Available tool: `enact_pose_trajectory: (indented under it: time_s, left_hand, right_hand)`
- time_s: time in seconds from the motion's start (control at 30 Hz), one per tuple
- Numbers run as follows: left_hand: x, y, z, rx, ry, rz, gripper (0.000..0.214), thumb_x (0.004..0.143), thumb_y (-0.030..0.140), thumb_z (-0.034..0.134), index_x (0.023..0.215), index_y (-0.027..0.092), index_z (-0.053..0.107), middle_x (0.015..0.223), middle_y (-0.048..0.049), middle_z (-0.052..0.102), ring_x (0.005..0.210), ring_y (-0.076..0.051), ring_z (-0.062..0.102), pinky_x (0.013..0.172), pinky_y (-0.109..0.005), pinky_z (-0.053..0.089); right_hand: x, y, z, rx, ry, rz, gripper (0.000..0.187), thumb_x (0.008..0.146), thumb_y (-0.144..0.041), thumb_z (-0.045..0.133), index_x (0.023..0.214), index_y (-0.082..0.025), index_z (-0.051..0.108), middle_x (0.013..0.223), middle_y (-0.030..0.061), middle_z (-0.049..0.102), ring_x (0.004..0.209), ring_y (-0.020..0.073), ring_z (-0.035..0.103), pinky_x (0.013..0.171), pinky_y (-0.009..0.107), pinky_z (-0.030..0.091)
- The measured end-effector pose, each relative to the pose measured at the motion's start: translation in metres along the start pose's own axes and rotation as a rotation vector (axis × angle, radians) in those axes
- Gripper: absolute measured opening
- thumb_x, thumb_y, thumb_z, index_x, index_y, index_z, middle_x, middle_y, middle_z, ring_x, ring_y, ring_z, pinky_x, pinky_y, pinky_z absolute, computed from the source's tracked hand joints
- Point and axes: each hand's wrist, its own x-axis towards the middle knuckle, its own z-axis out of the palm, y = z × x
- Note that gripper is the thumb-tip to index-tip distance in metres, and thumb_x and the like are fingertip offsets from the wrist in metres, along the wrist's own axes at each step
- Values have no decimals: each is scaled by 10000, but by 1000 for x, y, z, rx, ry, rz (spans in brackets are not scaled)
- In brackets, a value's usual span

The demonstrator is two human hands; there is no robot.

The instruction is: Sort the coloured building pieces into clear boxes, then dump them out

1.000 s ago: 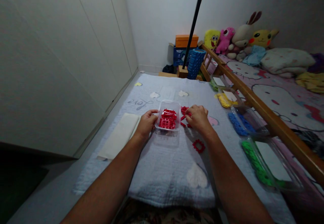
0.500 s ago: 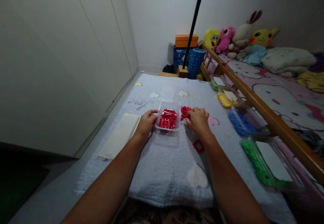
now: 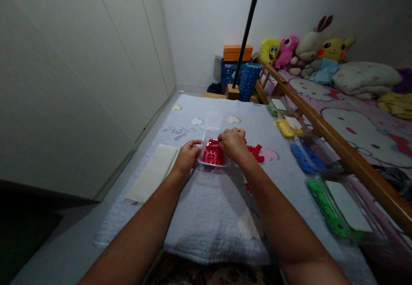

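Observation:
A clear plastic container (image 3: pixel 206 134) stands on the cloth in front of me with red plastic building pieces (image 3: pixel 213 156) inside. My left hand (image 3: pixel 186 158) grips its left wall, thumb and fingers closed on the rim. Over the container's right side is my right hand (image 3: pixel 234 144), its fingers pinched on a red plastic piece that they mostly cover. To the right of this hand lie loose red pieces (image 3: pixel 256 152) on the cloth. Another red piece (image 3: pixel 247 187) is partly hidden by my right forearm.
Lidded containers of green (image 3: pixel 328 207), blue (image 3: pixel 305 156) and yellow (image 3: pixel 286 128) pieces line the right edge, beside a wooden bed rail (image 3: pixel 337 143). A folded cream cloth or paper (image 3: pixel 152 173) lies left. A clear lid (image 3: pixel 213 119) lies behind the open container.
My right hand has moved left from the loose red pieces to over the container, uncovering some of those pieces. The left hand stays on the container.

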Motion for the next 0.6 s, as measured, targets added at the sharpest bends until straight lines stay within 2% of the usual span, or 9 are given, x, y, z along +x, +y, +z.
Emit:
enact_pose_trajectory:
  time_s: [0.2, 0.33, 0.47, 0.6]
  left_hand:
    - [2, -3, -1, -5, -23, 2, 428, 634, 321, 721, 1022, 159, 645, 484, 98, 486, 368, -74, 350, 389, -202, 230]
    - [1, -3, -2, 2, -20, 4, 424, 637, 322, 721, 1022, 160, 650, 490, 99, 486, 374, -72, 355, 394, -199, 239]
    - [0, -2, -1, 3, -14, 0, 401, 653, 323, 728, 1014, 163, 661, 490, 99, 479, 369, -71, 356, 395, -197, 233]
    - [0, -2, -1, 12, 1, -9, 401, 665, 322, 730, 1026, 160, 670, 492, 97, 478, 361, -72, 357, 393, -199, 216]
  right_hand:
    - [8, -11, 2, -30, -47, -36, 328, 1003, -192, 485, 1054, -218, 808, 1150, 153, 749, 1108, 309, 557, 967, 470, 318]
    - [7, -9, 3, 16, -25, -28, 310, 992, -198, 512, 1091, -250, 800, 1159, 124, 755, 1112, 299, 562, 965, 459, 311]
    - [3, 11, 2, 120, 67, 71, 298, 982, -232, 553, 1170, -272, 781, 1206, 96, 758, 1146, 285, 551, 966, 431, 283]
    - [-8, 41, 0, 163, 120, 202, 280, 980, -233, 558, 1130, -256, 793, 1211, 90, 761, 1136, 280, 552, 941, 408, 275]
